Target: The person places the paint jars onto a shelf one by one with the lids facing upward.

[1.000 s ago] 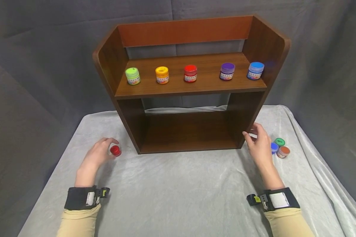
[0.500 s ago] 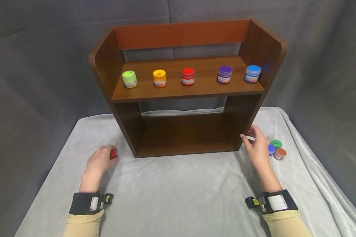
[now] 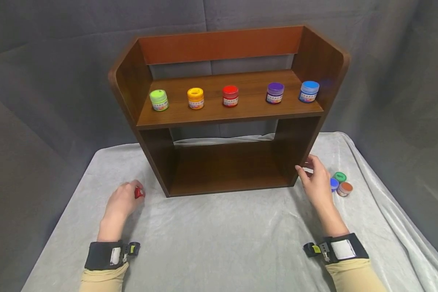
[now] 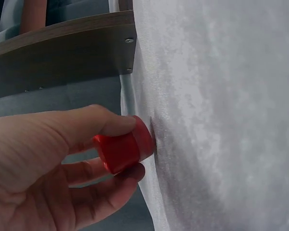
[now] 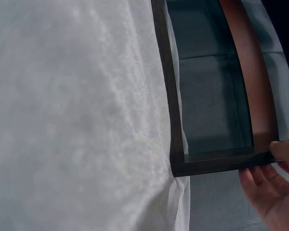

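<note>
At the left of the table my left hand (image 3: pixel 122 202) pinches a small red paint jar (image 4: pixel 123 147) between thumb and fingers. In the left wrist view the jar's lid end lies close to the grey cloth; whether it touches is hard to tell. My right hand (image 3: pixel 315 180) grips the right side panel of a dark brown wooden shelf (image 3: pixel 222 117), thumb on one side and fingers on the other. Along the shelf's upper board stand a light green jar (image 3: pixel 159 100), a yellow jar (image 3: pixel 196 98), a red-lidded jar (image 3: pixel 230 96), a purple jar (image 3: pixel 275 93) and a blue jar (image 3: pixel 308 91).
Beyond my right hand, a green-lidded jar (image 3: pixel 340 177), a blue-lidded jar (image 3: pixel 333 185) and a brown-lidded jar (image 3: pixel 344 189) sit together on the grey cloth (image 3: pixel 219 243). A dark grey curtain (image 3: pixel 58 81) hangs behind the shelf. Folds of cloth run along the table's right edge.
My left fingers have closed round the red jar, which they only surrounded a second ago. The right hand keeps its place at the shelf's side. The head view has shifted slightly.
</note>
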`<action>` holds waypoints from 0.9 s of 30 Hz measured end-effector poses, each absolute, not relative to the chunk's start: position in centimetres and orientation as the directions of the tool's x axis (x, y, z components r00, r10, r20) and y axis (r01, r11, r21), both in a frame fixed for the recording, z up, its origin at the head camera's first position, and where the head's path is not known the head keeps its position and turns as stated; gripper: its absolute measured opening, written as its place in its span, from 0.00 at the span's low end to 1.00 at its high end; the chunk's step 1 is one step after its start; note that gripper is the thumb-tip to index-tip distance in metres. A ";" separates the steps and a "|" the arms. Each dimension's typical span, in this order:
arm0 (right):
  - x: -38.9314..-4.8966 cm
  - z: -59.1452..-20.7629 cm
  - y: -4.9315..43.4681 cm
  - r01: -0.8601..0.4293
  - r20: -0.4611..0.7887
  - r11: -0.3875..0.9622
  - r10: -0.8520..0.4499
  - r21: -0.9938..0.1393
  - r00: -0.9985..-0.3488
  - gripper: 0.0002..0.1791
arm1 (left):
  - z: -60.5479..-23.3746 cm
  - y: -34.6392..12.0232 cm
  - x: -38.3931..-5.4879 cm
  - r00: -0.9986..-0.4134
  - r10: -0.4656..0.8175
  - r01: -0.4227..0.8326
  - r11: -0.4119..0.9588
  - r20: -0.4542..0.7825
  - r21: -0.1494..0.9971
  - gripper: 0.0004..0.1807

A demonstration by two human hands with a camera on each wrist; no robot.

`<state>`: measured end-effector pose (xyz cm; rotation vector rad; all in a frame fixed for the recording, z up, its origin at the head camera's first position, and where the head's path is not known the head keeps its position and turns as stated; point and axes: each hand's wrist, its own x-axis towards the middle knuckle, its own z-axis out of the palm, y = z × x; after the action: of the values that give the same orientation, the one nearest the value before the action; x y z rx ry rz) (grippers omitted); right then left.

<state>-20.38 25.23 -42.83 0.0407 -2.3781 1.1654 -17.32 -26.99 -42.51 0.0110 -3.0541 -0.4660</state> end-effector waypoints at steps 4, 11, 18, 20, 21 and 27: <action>-20.4 -42.7 25.2 -0.235 0.438 0.635 0.182 -0.736 -0.880 0.19 | -42.3 -27.0 -17.3 -0.994 -0.007 0.028 0.950 0.109 0.312 0.14; -20.5 -42.8 25.1 -0.237 0.442 0.638 0.182 -0.733 -0.878 0.19 | -42.1 -26.9 -17.3 -0.986 0.009 0.065 0.941 0.167 0.333 0.19; -20.4 -42.8 25.2 -0.237 0.445 0.635 0.190 -0.735 -0.875 0.19 | -41.9 -26.9 -17.5 -0.976 0.044 0.127 0.910 0.213 0.394 0.16; -20.4 -42.8 25.2 -0.239 0.446 0.632 0.188 -0.737 -0.875 0.19 | -41.8 -27.0 -17.5 -0.974 0.057 0.143 0.903 0.218 0.405 0.16; -20.3 -42.8 25.2 -0.241 0.446 0.631 0.186 -0.738 -0.876 0.19 | -41.6 -27.0 -17.5 -0.975 0.060 0.145 0.901 0.214 0.410 0.16; -20.3 -42.8 25.2 -0.231 0.438 0.637 0.186 -0.735 -0.880 0.19 | -41.1 -27.2 -17.3 -0.978 0.106 0.172 0.894 0.178 0.413 0.14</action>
<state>-20.30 25.20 -42.81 0.0359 -2.3776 1.1621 -17.31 -27.23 -41.07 -0.2148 -2.9092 -0.6557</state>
